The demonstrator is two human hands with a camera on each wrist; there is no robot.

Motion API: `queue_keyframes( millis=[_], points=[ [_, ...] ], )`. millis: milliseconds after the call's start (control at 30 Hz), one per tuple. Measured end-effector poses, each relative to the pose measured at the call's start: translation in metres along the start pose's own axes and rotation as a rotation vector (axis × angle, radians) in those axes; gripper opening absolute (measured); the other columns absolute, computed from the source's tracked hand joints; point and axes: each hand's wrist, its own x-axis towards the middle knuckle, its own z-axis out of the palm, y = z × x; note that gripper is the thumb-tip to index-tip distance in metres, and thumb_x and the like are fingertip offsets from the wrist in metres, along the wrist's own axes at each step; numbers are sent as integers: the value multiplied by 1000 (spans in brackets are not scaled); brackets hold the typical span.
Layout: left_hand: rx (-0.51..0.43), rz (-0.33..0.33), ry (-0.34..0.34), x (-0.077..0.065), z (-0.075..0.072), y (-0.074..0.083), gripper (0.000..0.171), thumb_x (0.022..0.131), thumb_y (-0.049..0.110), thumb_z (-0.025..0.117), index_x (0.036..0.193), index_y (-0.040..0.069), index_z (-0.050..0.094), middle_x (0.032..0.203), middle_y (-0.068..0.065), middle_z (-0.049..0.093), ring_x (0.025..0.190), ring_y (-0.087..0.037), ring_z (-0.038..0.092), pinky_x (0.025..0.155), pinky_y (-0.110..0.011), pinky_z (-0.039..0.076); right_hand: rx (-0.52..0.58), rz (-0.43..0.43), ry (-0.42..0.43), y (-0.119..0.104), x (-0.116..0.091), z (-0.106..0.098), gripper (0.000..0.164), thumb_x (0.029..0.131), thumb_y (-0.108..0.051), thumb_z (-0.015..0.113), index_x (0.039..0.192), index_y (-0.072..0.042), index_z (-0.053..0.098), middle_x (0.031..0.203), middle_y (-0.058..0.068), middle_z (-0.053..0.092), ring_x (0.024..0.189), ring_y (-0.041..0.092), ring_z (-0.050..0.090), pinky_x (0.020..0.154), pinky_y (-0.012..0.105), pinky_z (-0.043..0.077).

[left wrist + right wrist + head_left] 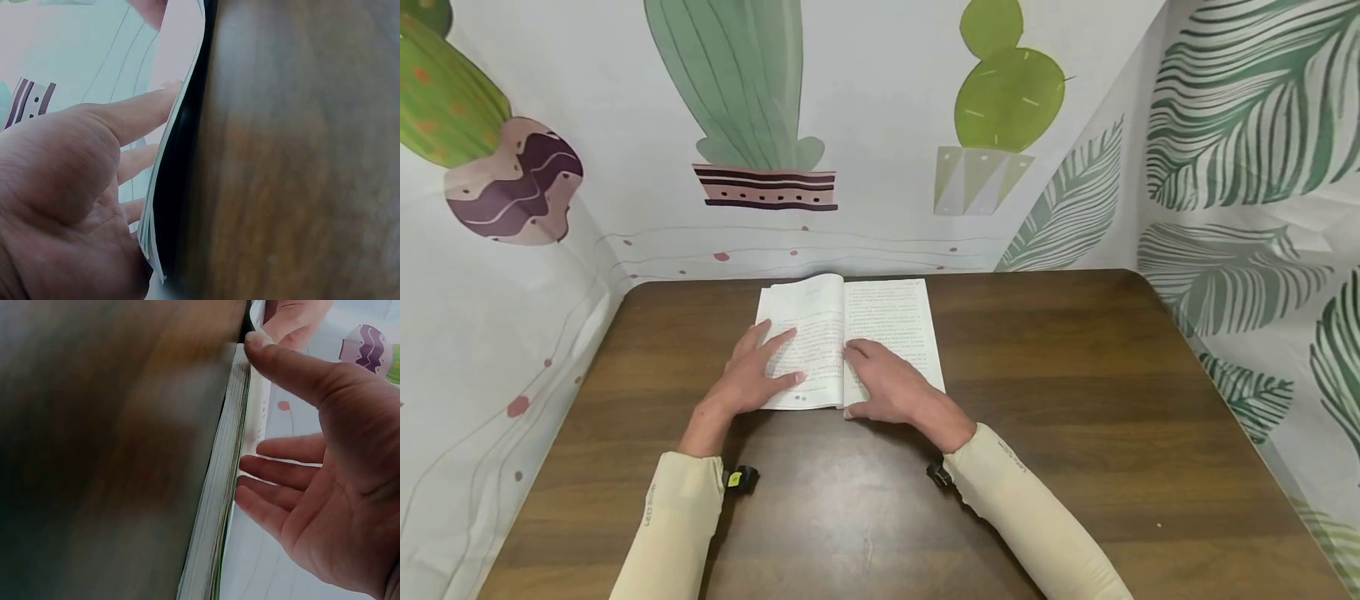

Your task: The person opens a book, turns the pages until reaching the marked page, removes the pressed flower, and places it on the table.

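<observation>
An open book (886, 312) with printed pages lies on the brown table. My left hand (743, 382) rests on its left page with the fingers spread. On the right page, close to the spine, my right hand (891, 387) touches the paper with its fingers. The right thumb (265, 353) is at the book's lower edge near the spine. In the left wrist view, the left-side pages (164, 144) bow up from the table, with a dark gap beneath. The right wrist view shows the thick page block (209, 512) edge-on.
The brown wooden table (1060, 358) extends on both sides of the book and towards me. Behind it stands a white wall covering (880, 183) printed with cacti and leaves. Small black wrist cameras (743, 479) sit at the cream sleeves (673, 533).
</observation>
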Motion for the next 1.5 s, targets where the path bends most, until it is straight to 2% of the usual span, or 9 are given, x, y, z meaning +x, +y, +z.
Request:
queue_keyframes(
  millis=[400,567,700,867,933,1067,1167,1367,1500],
  points=[
    [-12,1,11,-1,1,0,79,98,35,77,165,15,40,176,-21,7,161,-48,3,123,-72,14,-41,-107,-46,9,-9,-8,50,92,-27,86,134,-3,73,159,16,52,149,31,47,122,41,38],
    [-19,5,14,-1,1,0,79,98,36,77,164,15,41,176,-21,8,161,-48,3,124,-71,14,-58,-220,-5,18,-19,-13,7,98,-13,77,99,-6,80,146,14,64,139,30,59,113,40,48],
    [-20,7,15,-1,2,-1,79,98,36,77,165,15,41,176,-21,8,161,-47,3,124,-71,14,-66,-239,76,29,-29,-16,27,97,0,70,75,-14,65,123,1,76,116,18,72,95,36,57],
    [-24,6,11,-1,2,-1,79,97,35,77,165,16,40,176,-21,8,161,-47,3,124,-71,14,-65,-98,225,51,-46,-19,11,90,2,75,95,-8,76,117,4,76,112,21,70,97,38,57],
    [-26,4,11,-1,2,-2,79,97,35,77,165,16,40,176,-20,7,161,-47,3,124,-71,14,-41,25,291,59,-51,-21,29,87,-3,81,115,1,75,131,15,70,125,30,65,107,44,52],
    [-25,-1,7,0,1,-3,79,98,36,77,165,16,40,176,-20,7,161,-47,2,124,-71,15,129,303,370,66,-52,-23,78,91,-28,84,149,11,49,155,29,49,143,43,49,118,54,41],
    [-19,2,8,0,1,-4,79,98,37,77,165,17,40,176,-20,7,160,-48,3,123,-72,15,339,390,389,65,-45,-19,85,99,-44,75,156,10,41,156,29,47,142,43,49,117,55,42],
    [-33,25,40,-2,2,-4,76,97,40,75,163,16,44,175,-21,11,159,-49,6,121,-74,16,919,183,252,43,-28,-1,72,110,-31,60,166,1,27,169,20,35,152,34,42,123,49,36],
    [-126,12,80,0,3,-1,67,106,50,58,159,10,48,174,-22,16,159,-50,9,121,-74,16,953,3,118,25,-20,9,73,111,-24,57,169,-5,17,175,14,22,160,27,27,126,46,31]
  ],
)
